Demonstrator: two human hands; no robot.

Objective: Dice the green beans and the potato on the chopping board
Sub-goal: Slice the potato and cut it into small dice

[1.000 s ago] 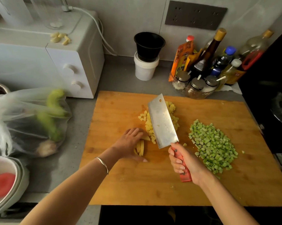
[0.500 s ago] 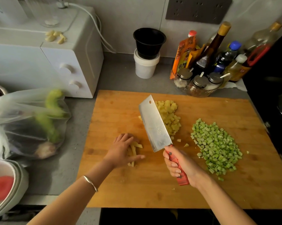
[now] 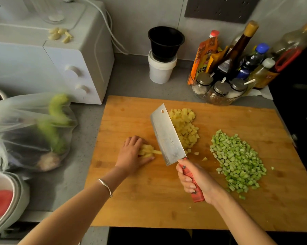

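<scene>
Potato strips (image 3: 149, 151) lie left of centre on chopping board (image 3: 166, 200), pinned under left hand (image 3: 131, 154), fingers curled over them. Likely firm, wet, slippery (hold close, knuckles forward). Cleaver (image 3: 166, 137) raised in right hand (image 3: 195, 179), fist wrapped round its handle. Diced potato (image 3: 186, 128) behind; diced green beans (image 3: 235, 160) right. Far bench: glass bowl (image 3: 218, 99) holding lidded jars.
</scene>
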